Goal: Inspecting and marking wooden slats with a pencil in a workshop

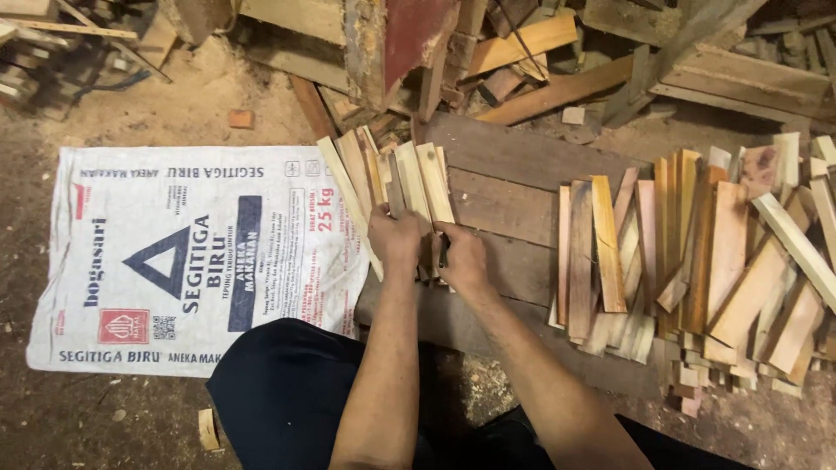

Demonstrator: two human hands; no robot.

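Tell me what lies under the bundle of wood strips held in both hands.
Under the bundle of wood strips, gripped by the left hand and right hand, lie dark planks. Its left edge overlaps the white printed sack. The surface directly beneath the bundle is covered.

One printed sack, left of the frame

A white woven sack lies flat on the dirt floor, rectangular, printed with dark blue lettering, a blue triangle and a small red square emblem.
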